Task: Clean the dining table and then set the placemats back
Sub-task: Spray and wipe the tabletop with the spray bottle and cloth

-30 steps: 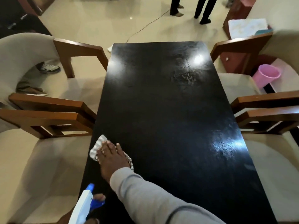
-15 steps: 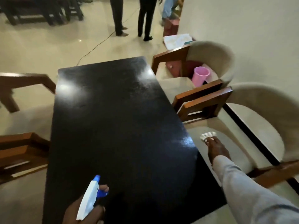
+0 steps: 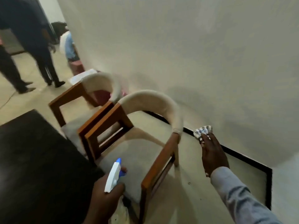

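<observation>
The black dining table (image 3: 32,159) fills the lower left, its top bare. My left hand (image 3: 105,193) grips a white spray bottle (image 3: 113,175) with a blue nozzle, held over the seat of the nearest chair. My right hand (image 3: 213,154) is stretched out to the right, past the chair and near the wall, and holds a checked cloth (image 3: 202,131) bunched at its fingertips. No placemats are clearly in view.
Two cream chairs with wooden frames (image 3: 113,126) stand along the table's right side. A pale wall with a black skirting line (image 3: 242,156) runs right behind them. Several people (image 3: 40,46) stand on the tiled floor at the far left.
My right hand left the table's left edge with the cloth and swung out right, beyond the chair. My view turned right toward the wall. The spray bottle stayed in my left hand.
</observation>
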